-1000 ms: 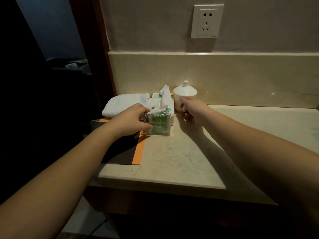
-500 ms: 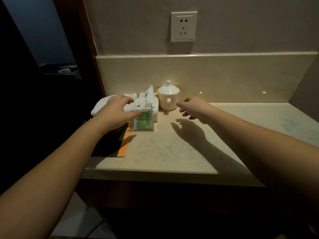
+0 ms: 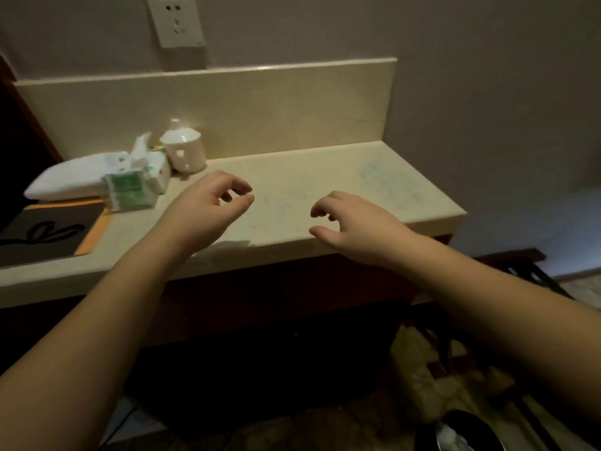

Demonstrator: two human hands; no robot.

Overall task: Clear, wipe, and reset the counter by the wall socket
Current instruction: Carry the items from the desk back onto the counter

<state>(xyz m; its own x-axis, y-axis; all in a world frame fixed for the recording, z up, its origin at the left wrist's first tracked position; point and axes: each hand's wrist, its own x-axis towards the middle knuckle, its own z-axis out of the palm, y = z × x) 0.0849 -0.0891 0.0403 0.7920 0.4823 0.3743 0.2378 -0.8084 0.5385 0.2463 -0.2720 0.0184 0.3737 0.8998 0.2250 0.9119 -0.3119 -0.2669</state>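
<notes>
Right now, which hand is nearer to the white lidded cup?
Left. The left hand hovers just right of the cup, toward the counter's front; the right hand is farther right.

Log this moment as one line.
left hand: empty, open | right hand: empty, open | white lidded ceramic cup: on beige stone counter, beside tissue pack

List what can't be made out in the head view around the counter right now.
- Tissue pack and clear box of green packets: print unreadable, motion blur.
- Dark mat with orange edge: cut off by the left frame edge.
- Lidded white cup: contents hidden by its lid.
- Under the counter: too dark.
- Wall socket: top cut off.
- Left hand and right hand: palms face away.
</notes>
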